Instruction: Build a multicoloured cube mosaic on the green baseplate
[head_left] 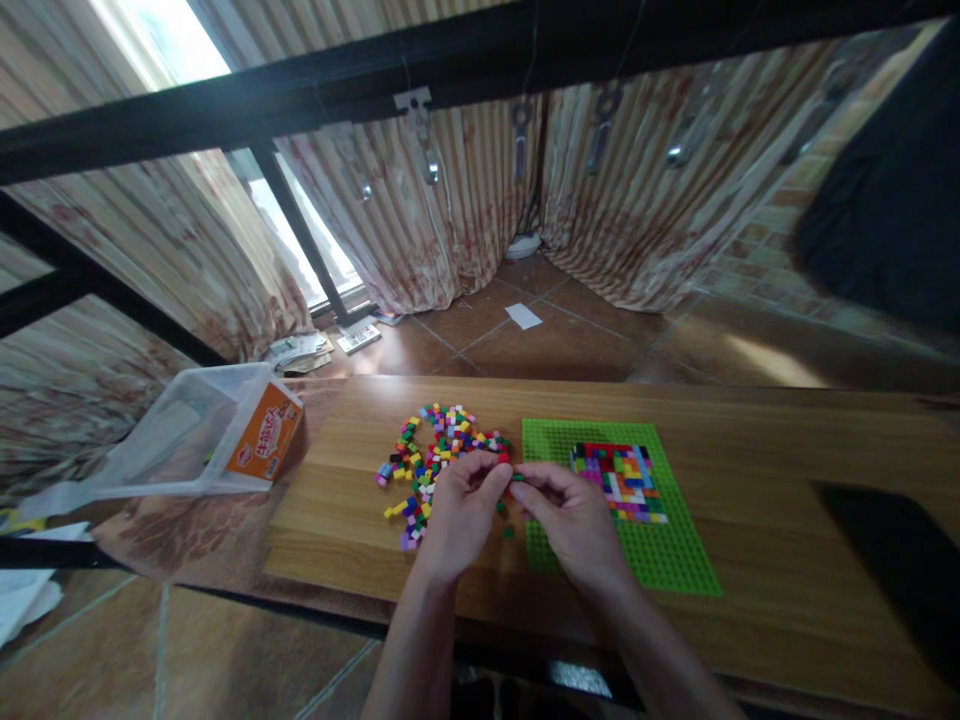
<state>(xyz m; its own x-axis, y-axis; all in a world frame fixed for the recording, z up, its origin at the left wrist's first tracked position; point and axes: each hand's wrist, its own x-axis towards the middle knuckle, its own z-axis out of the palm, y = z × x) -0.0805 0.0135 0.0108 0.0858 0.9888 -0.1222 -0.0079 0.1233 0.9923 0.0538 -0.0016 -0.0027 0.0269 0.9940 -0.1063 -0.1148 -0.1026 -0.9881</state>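
Observation:
My left hand (466,502) and my right hand (576,515) meet at the fingertips above the wooden board, each in a pinch. A small dark green toy brick (517,478) shows at the fingertips of my right hand. Something red appears just by my left fingertips; whether it is held or lies behind them I cannot tell. A loose heap of coloured bricks (442,440) spreads to the left, partly covered by my left hand. Beneath and beyond my right hand lies a bright green baseplate (675,560), bearing a multicoloured block of joined bricks (626,485).
A clear plastic tub (187,420) with an orange label lies on its side at the left. A dark flat object (885,560) rests on the board's right side. A single green brick (508,533) sits between my wrists. A black frame bar crosses above, before curtains.

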